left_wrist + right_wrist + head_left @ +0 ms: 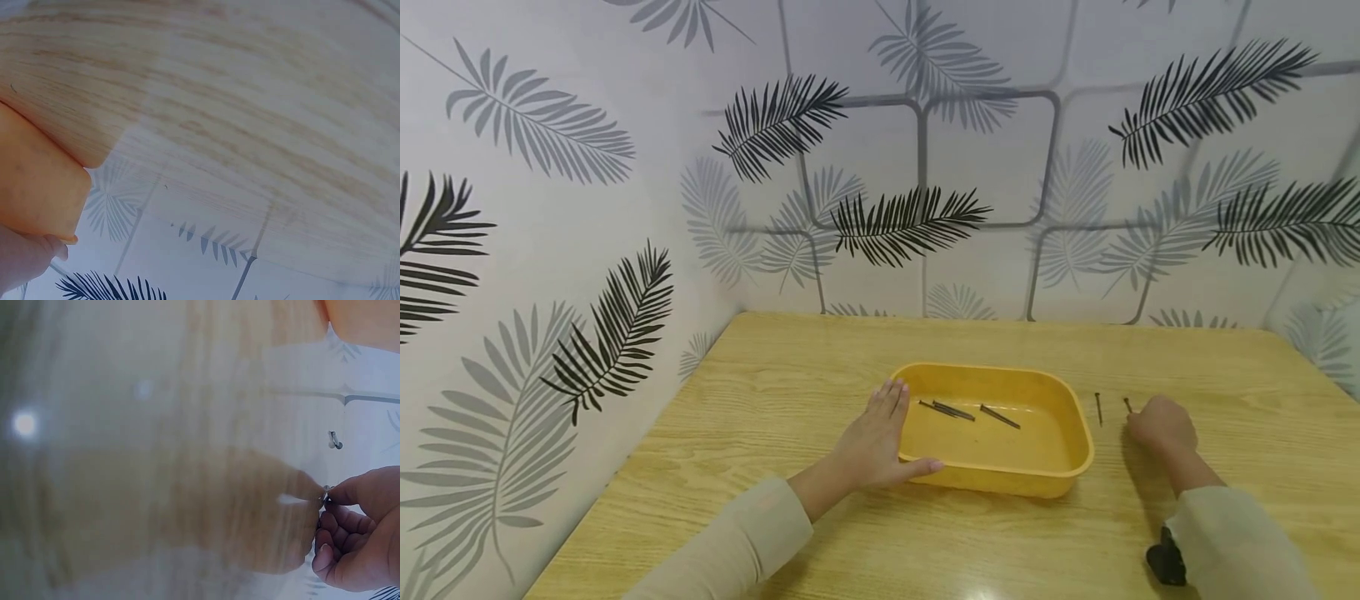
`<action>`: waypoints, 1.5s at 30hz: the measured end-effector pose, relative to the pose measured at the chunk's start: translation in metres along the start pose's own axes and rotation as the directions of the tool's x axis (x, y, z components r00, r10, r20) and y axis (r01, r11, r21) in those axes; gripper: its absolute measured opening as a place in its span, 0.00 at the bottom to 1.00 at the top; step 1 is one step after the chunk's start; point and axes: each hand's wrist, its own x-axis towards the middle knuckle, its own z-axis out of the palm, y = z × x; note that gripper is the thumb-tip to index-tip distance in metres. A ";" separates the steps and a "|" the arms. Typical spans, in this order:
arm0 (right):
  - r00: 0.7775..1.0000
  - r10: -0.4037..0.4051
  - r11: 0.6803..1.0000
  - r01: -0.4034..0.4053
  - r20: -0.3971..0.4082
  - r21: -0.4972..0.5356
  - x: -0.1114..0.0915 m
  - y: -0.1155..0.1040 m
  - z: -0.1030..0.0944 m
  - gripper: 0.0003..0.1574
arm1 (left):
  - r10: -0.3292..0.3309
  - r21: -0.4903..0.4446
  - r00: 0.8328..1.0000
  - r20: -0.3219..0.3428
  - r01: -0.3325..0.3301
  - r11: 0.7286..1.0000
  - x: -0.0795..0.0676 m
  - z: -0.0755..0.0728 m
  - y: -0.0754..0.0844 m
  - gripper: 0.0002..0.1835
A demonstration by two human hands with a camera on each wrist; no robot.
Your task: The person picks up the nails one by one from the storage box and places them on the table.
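Note:
A yellow plastic tray (992,479) sits on the wooden table with several dark nails (1000,417) lying on its bottom. My left hand (876,442) rests against the tray's left end, its straight fingers along the left rim and the thumb stretched along the front rim. Right of the tray, my right hand (1165,429) pinches a nail (1127,403) between thumb and forefinger, low over the table; the right wrist view shows the other fingers curled in. Between that hand and the tray lies a single loose nail (1099,408).
The light wooden table (805,358) reaches back to a wall (977,275) patterned with leaves. A small black object (1167,560) shows at the right sleeve's cuff. Bright glare and the right hand's shadow fall on the tabletop in the right wrist view.

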 end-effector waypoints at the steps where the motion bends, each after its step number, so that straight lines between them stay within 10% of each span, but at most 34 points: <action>1: 1.000 -0.002 1.000 0.002 0.001 -0.003 0.000 0.000 0.000 0.21 | -0.001 -0.001 1.000 0.000 0.001 1.000 0.000 0.000 0.000 0.62; 45: 0.988 -0.128 0.990 0.133 -0.080 0.053 -0.004 -0.021 -0.019 0.28 | 0.016 0.014 1.000 -0.014 -0.016 1.000 0.000 0.002 -0.001 0.62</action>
